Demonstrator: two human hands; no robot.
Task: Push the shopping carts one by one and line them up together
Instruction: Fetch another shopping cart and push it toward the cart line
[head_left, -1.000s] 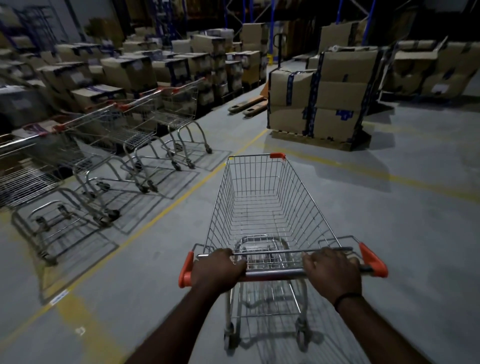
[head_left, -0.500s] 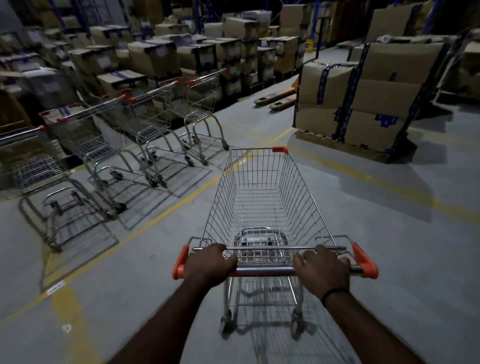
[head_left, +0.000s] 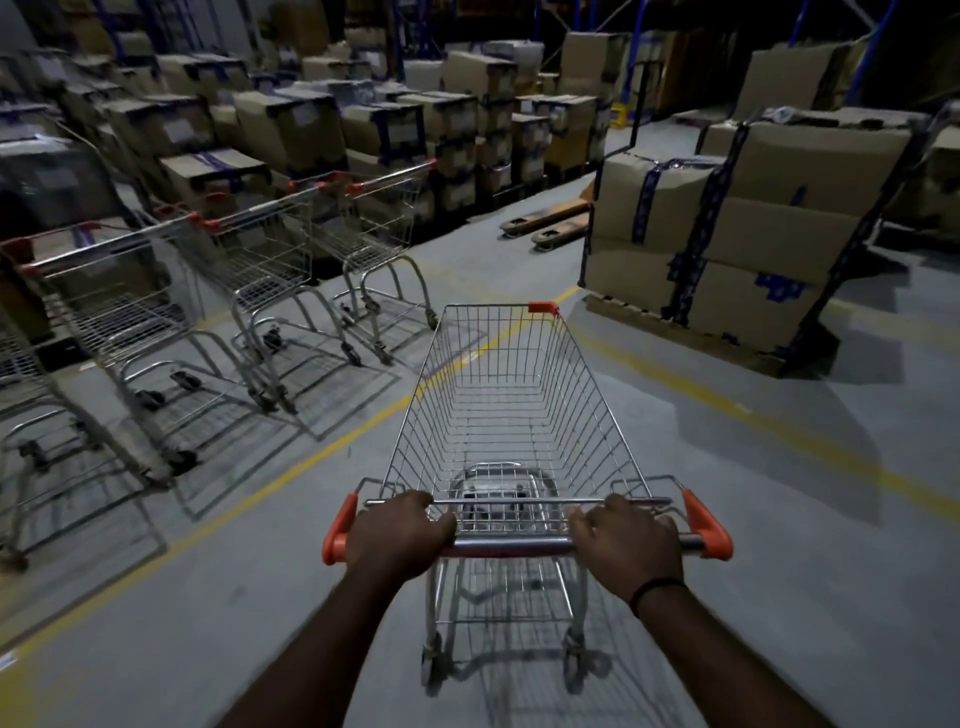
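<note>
Left hand (head_left: 397, 535), right hand (head_left: 626, 543): both clasp cart handle (head_left: 511, 546), spread for steering | parked carts (head_left: 270, 260) ahead-left, apparently the destination row.

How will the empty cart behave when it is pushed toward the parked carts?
The cart probably rolls easily: its basket is empty and it stands on small wheels. With both hands on the handle, it should steer straight.
</note>
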